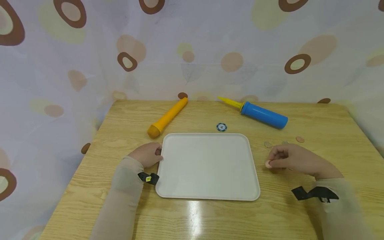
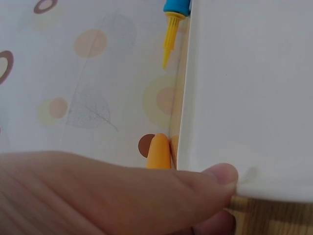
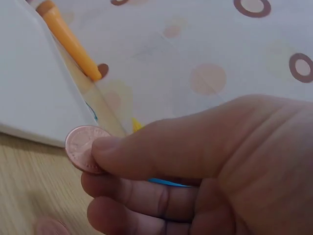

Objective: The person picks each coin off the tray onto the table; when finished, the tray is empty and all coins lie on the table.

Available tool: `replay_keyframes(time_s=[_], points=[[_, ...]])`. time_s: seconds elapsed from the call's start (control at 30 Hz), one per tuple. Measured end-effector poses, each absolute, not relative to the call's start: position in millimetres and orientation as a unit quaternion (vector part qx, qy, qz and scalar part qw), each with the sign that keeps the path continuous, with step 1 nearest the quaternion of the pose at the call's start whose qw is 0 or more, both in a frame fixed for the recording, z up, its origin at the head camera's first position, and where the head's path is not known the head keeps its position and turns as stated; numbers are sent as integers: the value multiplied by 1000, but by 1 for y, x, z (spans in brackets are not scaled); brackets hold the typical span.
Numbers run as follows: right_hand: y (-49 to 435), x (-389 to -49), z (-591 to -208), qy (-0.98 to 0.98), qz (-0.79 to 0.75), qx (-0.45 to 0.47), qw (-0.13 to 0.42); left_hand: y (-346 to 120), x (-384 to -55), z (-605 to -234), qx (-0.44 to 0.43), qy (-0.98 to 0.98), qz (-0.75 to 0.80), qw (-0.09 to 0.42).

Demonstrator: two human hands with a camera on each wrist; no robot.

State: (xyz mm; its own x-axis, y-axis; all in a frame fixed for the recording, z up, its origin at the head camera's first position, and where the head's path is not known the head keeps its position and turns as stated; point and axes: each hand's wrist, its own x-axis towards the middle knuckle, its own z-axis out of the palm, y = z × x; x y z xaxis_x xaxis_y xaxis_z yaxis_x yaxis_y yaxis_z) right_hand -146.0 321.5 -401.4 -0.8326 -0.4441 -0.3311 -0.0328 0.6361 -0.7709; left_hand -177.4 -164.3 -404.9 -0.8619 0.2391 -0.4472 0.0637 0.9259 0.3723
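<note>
A white rectangular tray (image 1: 207, 166) lies on the wooden table. At its left edge, my left hand (image 1: 146, 154) pinches the rim; in the left wrist view the thumb (image 2: 215, 178) is over the rim and a fingertip shows below it. My right hand (image 1: 294, 158), held to the right of the tray, pinches a copper coin (image 3: 80, 142) between thumb and curled forefinger. Another copper coin (image 3: 51, 226) is on the table under that hand. Beyond it lie a silvery coin (image 1: 268, 144), a second one (image 1: 285, 142) partly hidden by the hand, and a copper coin (image 1: 300, 139).
Behind the tray are an orange microphone-shaped object (image 1: 168, 117), a blue-and-white poker chip (image 1: 221, 127) and a blue hand pump (image 1: 264, 115) with a yellow nozzle. A spotted cloth (image 1: 210, 43) hangs along the table's back edge.
</note>
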Motion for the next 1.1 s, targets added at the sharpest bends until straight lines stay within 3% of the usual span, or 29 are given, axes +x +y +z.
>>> replay_keyframes(time_s=[0.4,1.1], points=[[404,-138,-402,915,-333,-22,226,-163,-179,-406,78,948,174,255],[422,-144,-416,942,-255,29,218,-166,-179,-407,76,947,178,256]])
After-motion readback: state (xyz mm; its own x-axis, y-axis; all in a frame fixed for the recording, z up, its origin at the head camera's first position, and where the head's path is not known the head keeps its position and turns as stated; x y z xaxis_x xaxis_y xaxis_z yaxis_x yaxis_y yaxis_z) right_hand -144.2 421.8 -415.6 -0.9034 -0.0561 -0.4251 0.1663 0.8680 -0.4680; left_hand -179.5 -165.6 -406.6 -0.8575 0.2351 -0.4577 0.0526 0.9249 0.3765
